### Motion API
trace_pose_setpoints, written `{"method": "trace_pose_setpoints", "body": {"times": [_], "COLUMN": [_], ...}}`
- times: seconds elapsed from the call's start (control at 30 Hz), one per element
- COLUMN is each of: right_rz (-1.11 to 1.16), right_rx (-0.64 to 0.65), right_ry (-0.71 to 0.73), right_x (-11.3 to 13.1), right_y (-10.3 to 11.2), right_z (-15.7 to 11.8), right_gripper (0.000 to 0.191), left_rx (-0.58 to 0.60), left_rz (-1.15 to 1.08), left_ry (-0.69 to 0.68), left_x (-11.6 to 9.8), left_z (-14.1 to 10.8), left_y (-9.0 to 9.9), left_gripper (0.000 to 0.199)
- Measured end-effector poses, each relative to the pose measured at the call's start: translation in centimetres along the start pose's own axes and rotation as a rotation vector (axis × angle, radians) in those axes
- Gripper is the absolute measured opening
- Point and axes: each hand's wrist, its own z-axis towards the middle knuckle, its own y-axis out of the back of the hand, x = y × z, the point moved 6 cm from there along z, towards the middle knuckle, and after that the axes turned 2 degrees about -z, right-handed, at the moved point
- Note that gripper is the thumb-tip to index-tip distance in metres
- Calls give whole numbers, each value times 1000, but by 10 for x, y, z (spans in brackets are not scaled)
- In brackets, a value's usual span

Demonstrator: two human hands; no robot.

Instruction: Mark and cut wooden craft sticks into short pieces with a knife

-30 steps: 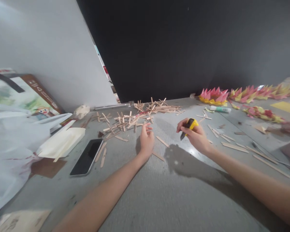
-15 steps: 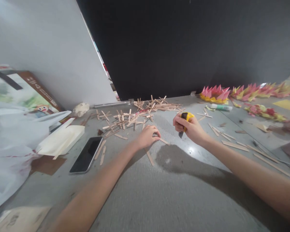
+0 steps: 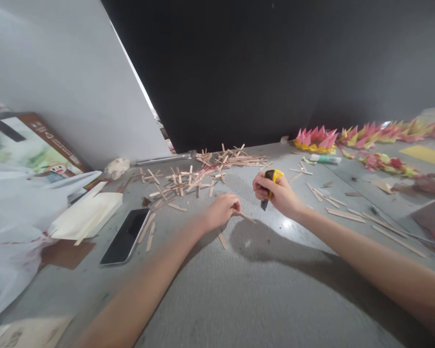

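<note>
My left hand (image 3: pixel 224 210) is closed on one end of a flat wooden craft stick (image 3: pixel 246 218), whose other end points right, low over the grey tabletop (image 3: pixel 210 299). My right hand (image 3: pixel 275 191) grips a yellow and black utility knife (image 3: pixel 273 176) above the table, its tip slanting down and apart from the stick. Under my left wrist lies another craft stick (image 3: pixel 222 239). Beyond my left hand spreads a pile of craft sticks (image 3: pixel 188 181), several of them crossed.
Left are a black phone (image 3: pixel 126 237), a white paper tray (image 3: pixel 90 212) and a white plastic bag (image 3: pixel 18 232). Thin wood strips (image 3: pixel 344 214), a glue stick (image 3: pixel 325 159) and pink-yellow paper flowers (image 3: pixel 317 139) lie right. A black panel (image 3: pixel 239 72) stands behind.
My left hand has lifted the craft stick slightly off the table, fingers more tightly closed. My right hand with the utility knife has shifted a little left; the view has also shifted slightly.
</note>
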Motion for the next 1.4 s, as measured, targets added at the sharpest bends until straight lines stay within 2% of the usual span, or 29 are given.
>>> {"method": "trace_pose_setpoints", "body": {"times": [0.17, 0.3, 0.37, 0.47, 0.53, 0.67, 0.77, 1.0, 1.4], "right_rz": [78, 170, 223, 293, 313, 284, 251, 260, 197], "right_rx": [15, -27, -58, -92, -114, -129, -120, -116, -147], "right_ry": [10, -37, -33, 3, 25, 53, 35, -3, 51], "right_x": [2, -8, -14, -24, -30, -40, -45, -50, -44], "right_y": [-3, 2, 4, 4, 4, 4, 4, 6, 3], "right_z": [-2, -5, -7, -11, -13, -16, -17, -18, -21], "right_gripper": [59, 60, 59, 59, 59, 63, 65, 63, 65], "left_rx": [-57, -29, -95, -254, -294, -277, -263, -262, -258], "left_rz": [-148, -234, -244, -172, -95, -7, -37, -59, -67], "left_ry": [-97, -128, -90, -12, -9, -8, 34, 47, 53], "left_x": [-13, -21, -20, -14, -12, -6, 0, 2, 3], "left_z": [-3, -6, -7, -8, -7, -4, -2, -1, -1], "left_y": [-12, -19, -16, -11, -12, -20, -22, -22, -24], "left_gripper": [23, 17, 17, 23, 27, 48, 54, 40, 43]}}
